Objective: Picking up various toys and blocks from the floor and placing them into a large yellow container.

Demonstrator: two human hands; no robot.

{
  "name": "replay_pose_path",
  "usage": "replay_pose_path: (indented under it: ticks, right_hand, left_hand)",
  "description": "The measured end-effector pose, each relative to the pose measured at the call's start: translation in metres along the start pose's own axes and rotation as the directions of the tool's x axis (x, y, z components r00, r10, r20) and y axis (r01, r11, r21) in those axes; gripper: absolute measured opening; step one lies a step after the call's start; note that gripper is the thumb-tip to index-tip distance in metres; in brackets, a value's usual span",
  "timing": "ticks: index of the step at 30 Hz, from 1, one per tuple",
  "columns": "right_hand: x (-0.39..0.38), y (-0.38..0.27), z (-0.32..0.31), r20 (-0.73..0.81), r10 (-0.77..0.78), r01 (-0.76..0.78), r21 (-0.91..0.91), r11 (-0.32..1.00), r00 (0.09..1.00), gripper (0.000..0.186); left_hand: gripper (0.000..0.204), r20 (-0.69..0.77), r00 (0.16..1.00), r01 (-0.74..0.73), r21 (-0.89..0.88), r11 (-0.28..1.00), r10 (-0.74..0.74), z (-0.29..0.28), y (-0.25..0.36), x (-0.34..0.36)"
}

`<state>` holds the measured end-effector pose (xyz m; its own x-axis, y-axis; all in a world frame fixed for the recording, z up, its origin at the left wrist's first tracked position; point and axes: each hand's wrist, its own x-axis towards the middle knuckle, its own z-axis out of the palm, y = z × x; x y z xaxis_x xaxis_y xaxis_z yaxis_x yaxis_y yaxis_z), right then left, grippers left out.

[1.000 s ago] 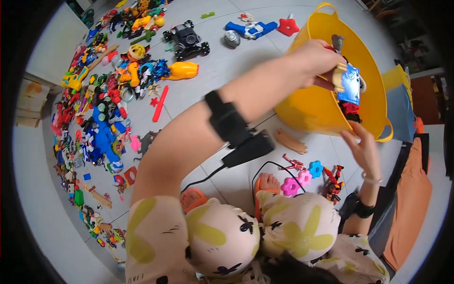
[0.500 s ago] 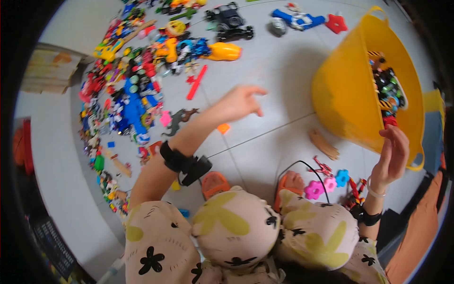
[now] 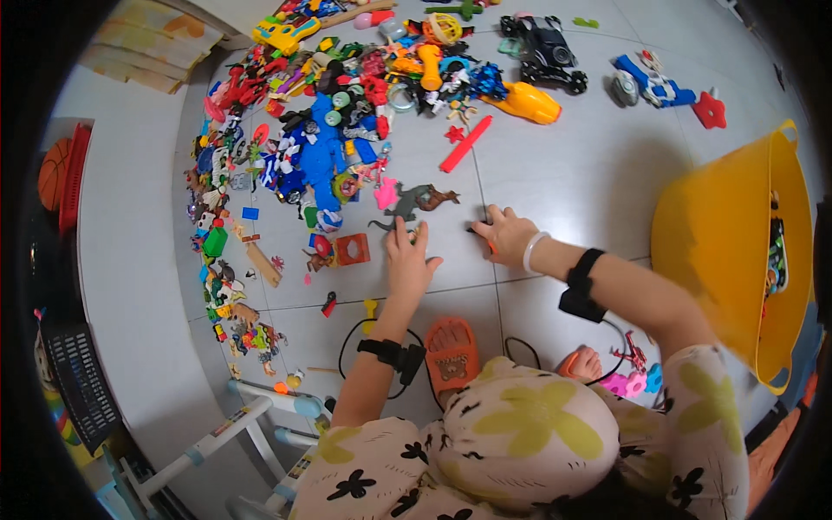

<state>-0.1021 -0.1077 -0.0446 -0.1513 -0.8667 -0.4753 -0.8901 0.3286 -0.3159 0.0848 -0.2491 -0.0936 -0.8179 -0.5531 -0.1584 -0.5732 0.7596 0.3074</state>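
A: How do the arms lie?

B: Both reach forward low over the tiled floor (image 3: 572,165). The left hand (image 3: 410,262) points away from the body, fingers spread wide, the fingertips at the grey dinosaur (image 3: 405,206); I can't tell whether they touch. The right hand (image 3: 510,236) comes in from the right and points left, its fingers curled.

A: Holding anything?

B: An orange piece (image 3: 492,247) shows under its fingers; I can't tell whether it's gripped.

A: Where's the dinosaur exactly?

B: On the floor just beyond the left hand, beside a brown figure (image 3: 438,199).

A: Any obstacles?

B: The toy pile (image 3: 321,156) spreads left and ahead. A black cable (image 3: 342,347) loops near the left forearm, and the right forearm lies between its hand and the yellow tub (image 3: 715,251).
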Motion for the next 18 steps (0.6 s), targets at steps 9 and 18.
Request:
replay_pose_path:
  ticks: [9, 18]
  right_hand:
    - [0.028, -0.009, 0.029, -0.118, 0.142, -0.127, 0.129, 0.984, 0.983, 0.039]
    - [0.041, -0.002, 0.022, 0.083, 0.205, -0.213, 0.595, 0.774, 0.975, 0.036]
  left_hand:
    - [0.056, -0.164, 0.985, 0.015, -0.193, 0.981, -0.048, -0.012, -0.015, 0.015]
    - [0.058, -0.049, 0.981, 0.152, -0.406, 0.901, -0.188, -0.025, -0.033, 0.063]
